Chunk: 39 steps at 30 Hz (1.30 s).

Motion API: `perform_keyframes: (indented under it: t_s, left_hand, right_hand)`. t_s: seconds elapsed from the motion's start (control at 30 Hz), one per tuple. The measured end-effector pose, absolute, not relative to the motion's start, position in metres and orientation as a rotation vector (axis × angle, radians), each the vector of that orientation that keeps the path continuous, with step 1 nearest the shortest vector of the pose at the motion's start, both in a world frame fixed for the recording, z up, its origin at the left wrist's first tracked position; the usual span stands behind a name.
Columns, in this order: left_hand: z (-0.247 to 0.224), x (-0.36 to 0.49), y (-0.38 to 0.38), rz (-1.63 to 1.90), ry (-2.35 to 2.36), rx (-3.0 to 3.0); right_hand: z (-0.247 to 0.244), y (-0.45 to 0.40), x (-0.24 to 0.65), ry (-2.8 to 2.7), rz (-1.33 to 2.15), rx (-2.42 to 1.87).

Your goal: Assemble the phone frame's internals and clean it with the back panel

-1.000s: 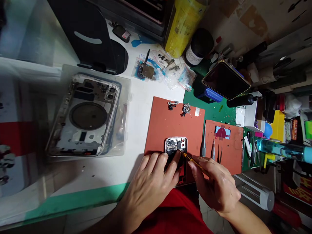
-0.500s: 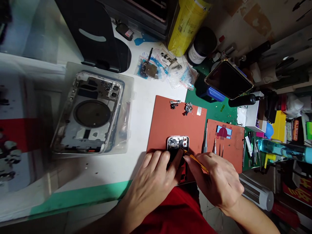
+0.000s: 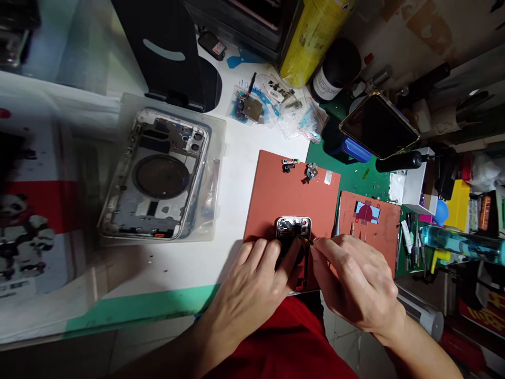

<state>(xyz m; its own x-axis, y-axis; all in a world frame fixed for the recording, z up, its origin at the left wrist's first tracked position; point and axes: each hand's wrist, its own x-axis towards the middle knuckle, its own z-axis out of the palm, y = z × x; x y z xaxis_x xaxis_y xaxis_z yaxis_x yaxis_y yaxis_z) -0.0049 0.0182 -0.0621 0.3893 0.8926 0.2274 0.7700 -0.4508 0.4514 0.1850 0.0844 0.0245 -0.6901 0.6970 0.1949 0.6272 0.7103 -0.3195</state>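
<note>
An opened phone (image 3: 292, 224) lies on the reddish-brown mat, its metal frame and inner parts exposed at the top end. My left hand (image 3: 260, 273) grips it from the left, fingers curled at the edge and one finger pressed over the inside. From the right, my right hand (image 3: 357, 279) pinches a slim yellow tool (image 3: 304, 240), working over the phone near that finger. Only a bit of the tool shows; its tip and exact kind cannot be made out. Farther up the mat sit two small phone parts, a metal bracket piece (image 3: 290, 165) and a camera-like module (image 3: 311, 172).
On the left a bigger phone housing (image 3: 161, 176) rests on a clear plastic case (image 3: 220, 181). Small bags of parts (image 3: 294, 113) lie at the back, near a yellow can (image 3: 311, 42). A phone on a stand (image 3: 379, 125) and a blue bottle (image 3: 460, 243) are at right.
The view has shifted slightly. My right hand has tilted and closed in around the yellow tool, so less of its handle shows. My left hand keeps its place on the phone.
</note>
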Motion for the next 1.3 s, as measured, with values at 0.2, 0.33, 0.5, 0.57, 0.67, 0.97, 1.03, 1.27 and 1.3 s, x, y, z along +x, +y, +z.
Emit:
perform_keyframes:
  t_s: [0.2,0.33,0.5,0.57,0.67,0.97,1.03,1.27,1.3]
  left_hand:
    - [-0.063,-0.003,0.017,0.619,1.484,2.354]
    - [-0.061,-0.003,0.016,0.626,1.487,2.361]
    - [-0.058,-0.004,0.02,0.604,1.475,2.387]
    - [-0.057,-0.004,0.021,0.588,1.475,2.414]
    - [-0.056,-0.003,0.022,0.576,1.487,2.422]
    - [-0.06,-0.003,0.02,0.614,1.49,2.395]
    - [-0.061,-0.003,0.019,0.631,1.485,2.389]
    - [-0.063,-0.003,0.019,0.664,1.481,2.391]
    - [-0.063,-0.004,0.019,0.672,1.482,2.393]
  right_hand:
    - [0.031,0.081,0.189,-2.7,0.431,-1.01]
    - [0.033,0.083,0.189,-2.72,0.395,-0.989]
    - [0.029,0.089,0.186,-2.699,0.253,-0.921]
    - [0.027,0.091,0.184,-2.699,0.226,-0.919]
    - [0.025,0.093,0.181,-2.702,0.207,-0.885]
    - [0.02,0.095,0.18,-2.666,0.2,-0.836]
    - [0.02,0.094,0.181,-2.668,0.202,-0.835]
    - [0.016,0.096,0.18,-2.669,0.187,-0.849]
    - [0.016,0.097,0.179,-2.674,0.192,-0.85]
